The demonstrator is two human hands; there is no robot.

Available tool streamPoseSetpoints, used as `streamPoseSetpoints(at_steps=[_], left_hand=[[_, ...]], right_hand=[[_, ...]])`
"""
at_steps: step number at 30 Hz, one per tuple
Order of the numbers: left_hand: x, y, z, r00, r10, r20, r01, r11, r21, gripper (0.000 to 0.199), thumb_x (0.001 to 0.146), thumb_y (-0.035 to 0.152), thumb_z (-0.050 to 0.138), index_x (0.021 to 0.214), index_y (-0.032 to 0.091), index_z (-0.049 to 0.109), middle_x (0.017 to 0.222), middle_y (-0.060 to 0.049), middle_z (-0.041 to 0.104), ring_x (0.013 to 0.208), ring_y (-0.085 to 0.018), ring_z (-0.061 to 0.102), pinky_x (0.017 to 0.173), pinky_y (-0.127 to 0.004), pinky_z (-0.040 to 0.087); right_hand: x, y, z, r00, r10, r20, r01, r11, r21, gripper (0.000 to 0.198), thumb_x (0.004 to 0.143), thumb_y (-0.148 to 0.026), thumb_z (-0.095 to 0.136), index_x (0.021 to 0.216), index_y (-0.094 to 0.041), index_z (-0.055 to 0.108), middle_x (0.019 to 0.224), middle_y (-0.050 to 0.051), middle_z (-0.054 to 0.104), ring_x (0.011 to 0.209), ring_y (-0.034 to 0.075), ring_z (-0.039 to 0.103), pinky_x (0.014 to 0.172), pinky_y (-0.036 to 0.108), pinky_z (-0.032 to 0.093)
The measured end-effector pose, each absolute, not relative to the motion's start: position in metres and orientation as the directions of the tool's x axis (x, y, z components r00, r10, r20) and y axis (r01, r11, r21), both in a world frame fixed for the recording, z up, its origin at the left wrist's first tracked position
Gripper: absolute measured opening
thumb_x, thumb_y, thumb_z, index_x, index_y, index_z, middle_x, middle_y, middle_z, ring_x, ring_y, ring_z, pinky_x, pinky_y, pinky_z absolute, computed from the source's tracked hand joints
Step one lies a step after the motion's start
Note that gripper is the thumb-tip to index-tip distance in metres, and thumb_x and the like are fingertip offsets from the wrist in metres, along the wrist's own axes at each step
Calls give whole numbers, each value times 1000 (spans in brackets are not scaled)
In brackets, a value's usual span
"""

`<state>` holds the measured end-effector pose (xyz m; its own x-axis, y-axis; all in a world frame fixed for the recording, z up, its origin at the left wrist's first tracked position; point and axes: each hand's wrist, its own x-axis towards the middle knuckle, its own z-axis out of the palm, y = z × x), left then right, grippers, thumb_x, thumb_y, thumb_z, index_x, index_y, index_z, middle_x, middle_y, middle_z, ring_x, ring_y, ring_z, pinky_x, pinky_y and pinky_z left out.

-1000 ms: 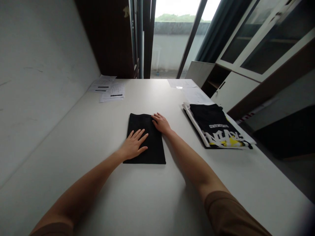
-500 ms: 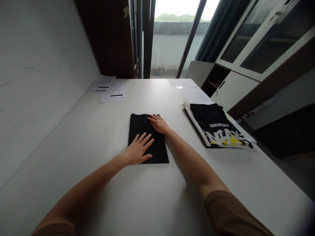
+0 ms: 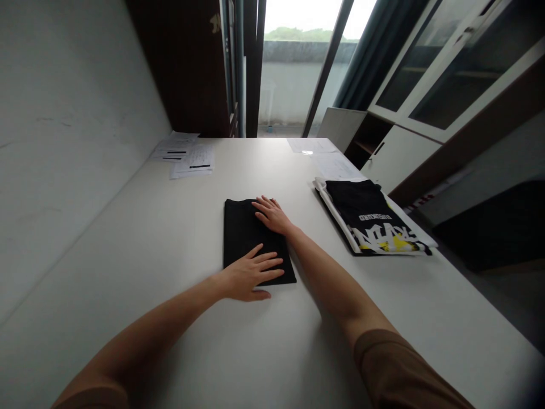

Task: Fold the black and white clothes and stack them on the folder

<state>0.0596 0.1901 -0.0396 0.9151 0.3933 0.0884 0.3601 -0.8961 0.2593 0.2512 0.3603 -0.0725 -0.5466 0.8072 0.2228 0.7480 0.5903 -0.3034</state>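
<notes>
A black cloth garment (image 3: 242, 232), folded into a flat rectangle, lies in the middle of the white table. My left hand (image 3: 251, 275) rests on its near edge, fingers spread and pointing right, the thumb past the edge over the table. On the garment's far right corner my right hand (image 3: 271, 215) lies flat with its fingers apart. Neither hand grips the cloth. What kind of garment it is I cannot tell, since only plain black fabric shows.
A stack of folded shirts (image 3: 370, 216), black with white and yellow print on top, lies near the table's right edge. Printed papers (image 3: 193, 162) are at the far left by the wall, and more sheets (image 3: 334, 165) at the far right. White cabinets (image 3: 400, 153) stand beyond.
My left hand has slid right and toward me, to the garment's near edge. My right hand stays at the far right corner. The garment has barely shifted.
</notes>
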Motion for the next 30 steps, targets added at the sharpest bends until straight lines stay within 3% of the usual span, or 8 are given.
streamPoseSetpoints(at_steps=[5,13,24,30], left_hand=[[65,185,-36,944,323,73,286,-905,316,72,98,56,57,160,24,38,166,-9,37,154,-31,31,129,-56,6],[69,180,-36,950,310,33,285,-907,310,80,100,62,50,165,21,27,169,-8,28,157,-32,22,128,-58,0],[69,182,-36,953,299,38,272,-906,323,81,99,60,53,165,20,27,170,-11,27,158,-33,21,128,-59,3],[73,171,-35,985,147,90,109,-936,335,74,100,53,55,160,13,37,166,-12,35,156,-29,28,130,-53,9]], right_hand=[[233,349,-67,-745,642,182,588,760,-278,45,108,-33,46,152,-36,53,165,-3,34,156,24,23,128,54,15],[239,371,-78,-819,548,168,506,829,-238,50,110,-44,42,159,-32,43,168,0,29,157,26,20,129,52,16],[257,387,-83,-781,597,184,553,797,-240,54,110,-49,41,160,-29,40,169,5,26,157,28,21,128,54,19],[273,342,-65,-835,509,212,442,847,-295,51,109,-41,47,158,-29,43,168,7,29,156,27,23,128,56,18]])
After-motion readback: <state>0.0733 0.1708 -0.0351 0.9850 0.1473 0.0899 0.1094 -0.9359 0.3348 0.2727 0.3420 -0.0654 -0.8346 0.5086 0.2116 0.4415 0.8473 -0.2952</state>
